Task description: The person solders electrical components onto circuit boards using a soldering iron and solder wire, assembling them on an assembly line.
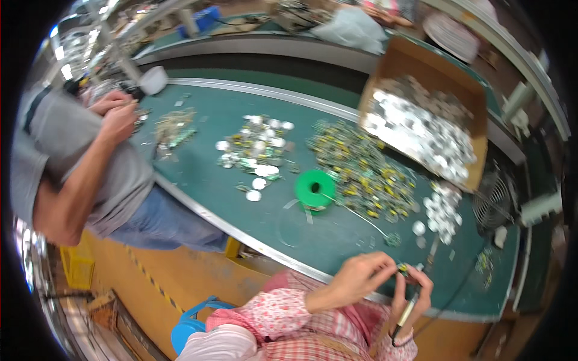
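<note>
My left hand [361,277] is closed in a pinch on a small circuit board [403,269] with a yellow part, above the bench's near edge. My right hand [415,292] comes up against it from the other side, its fingers closed around a soldering iron [407,313] with a pale handle. Its thumb and forefinger are near the same board, but blur hides whether they touch it. Farther left on the bench lies a green spool [315,189], from which a thin pale wire runs to a small green clump [392,240].
A heap of small boards [361,171] with yellow parts lies beyond the spool. White discs [442,213] spill beside a cardboard box [472,114] of silvery discs. A fan [492,203] stands right. Another person [90,156] works at left. A mixed pile [256,144] lies between.
</note>
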Motion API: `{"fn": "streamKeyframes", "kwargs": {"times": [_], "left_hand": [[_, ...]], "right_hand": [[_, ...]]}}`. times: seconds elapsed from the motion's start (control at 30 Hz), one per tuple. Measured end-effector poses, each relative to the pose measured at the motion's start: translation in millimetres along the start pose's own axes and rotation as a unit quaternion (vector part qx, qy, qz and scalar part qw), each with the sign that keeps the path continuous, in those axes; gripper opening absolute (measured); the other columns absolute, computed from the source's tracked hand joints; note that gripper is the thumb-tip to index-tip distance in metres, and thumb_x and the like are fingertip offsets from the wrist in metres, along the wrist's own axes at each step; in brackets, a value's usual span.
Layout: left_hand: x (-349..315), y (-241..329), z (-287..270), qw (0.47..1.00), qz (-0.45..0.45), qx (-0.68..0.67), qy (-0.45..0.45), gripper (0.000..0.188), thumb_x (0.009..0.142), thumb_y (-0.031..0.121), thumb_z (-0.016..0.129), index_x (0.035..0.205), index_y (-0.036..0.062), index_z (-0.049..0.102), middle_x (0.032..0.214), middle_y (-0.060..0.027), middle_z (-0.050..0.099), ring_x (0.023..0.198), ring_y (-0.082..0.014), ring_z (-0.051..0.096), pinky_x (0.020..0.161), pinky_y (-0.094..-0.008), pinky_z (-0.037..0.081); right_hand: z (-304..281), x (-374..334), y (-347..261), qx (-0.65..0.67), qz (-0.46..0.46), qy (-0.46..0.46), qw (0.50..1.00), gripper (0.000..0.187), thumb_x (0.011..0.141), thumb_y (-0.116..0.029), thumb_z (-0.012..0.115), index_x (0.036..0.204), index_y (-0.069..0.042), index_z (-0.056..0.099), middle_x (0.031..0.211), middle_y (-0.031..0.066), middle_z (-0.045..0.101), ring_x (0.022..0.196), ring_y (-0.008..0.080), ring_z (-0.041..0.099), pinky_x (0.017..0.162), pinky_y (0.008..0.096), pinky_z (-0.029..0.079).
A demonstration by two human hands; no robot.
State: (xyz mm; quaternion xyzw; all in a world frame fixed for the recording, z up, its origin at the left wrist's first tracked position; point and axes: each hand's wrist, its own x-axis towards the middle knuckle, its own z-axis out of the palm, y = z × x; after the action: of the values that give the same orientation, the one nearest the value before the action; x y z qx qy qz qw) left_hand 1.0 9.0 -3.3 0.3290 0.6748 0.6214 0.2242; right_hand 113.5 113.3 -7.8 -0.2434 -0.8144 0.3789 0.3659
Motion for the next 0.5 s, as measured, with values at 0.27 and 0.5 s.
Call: {"fn": "streamKeyframes", "kwargs": {"times": [0.27, 0.5], "left_hand": [[3, 1, -21, 0.991, -0.120, -0.049, -0.011, 0.012, 0.081, 0.017, 0.072, 0.087, 0.0066, 0.070, 0.091, -0.0033, 0.056, 0.088, -0.0158, 0.053, 0.072, -0.0285, 0.043], [4, -1, -12, 0.980, -0.153, -0.115, -0.061, 0.012, 0.080, 0.017, 0.071, 0.086, 0.0060, 0.071, 0.096, -0.0042, 0.058, 0.088, -0.0146, 0.054, 0.073, -0.0272, 0.043]], "right_hand": [[10, 13, -6, -0.002, -0.108, -0.036, 0.993, 0.032, 0.071, 0.006, 0.073, 0.097, -0.004, 0.058, 0.095, 0.0124, 0.070, 0.067, 0.0221, 0.063, 0.061, 0.0293, 0.050], [-2, 8, -3, -0.042, -0.132, -0.034, 0.990, 0.036, 0.070, 0.008, 0.073, 0.099, -0.003, 0.056, 0.095, 0.0129, 0.069, 0.066, 0.0225, 0.062, 0.060, 0.0300, 0.049]]}}
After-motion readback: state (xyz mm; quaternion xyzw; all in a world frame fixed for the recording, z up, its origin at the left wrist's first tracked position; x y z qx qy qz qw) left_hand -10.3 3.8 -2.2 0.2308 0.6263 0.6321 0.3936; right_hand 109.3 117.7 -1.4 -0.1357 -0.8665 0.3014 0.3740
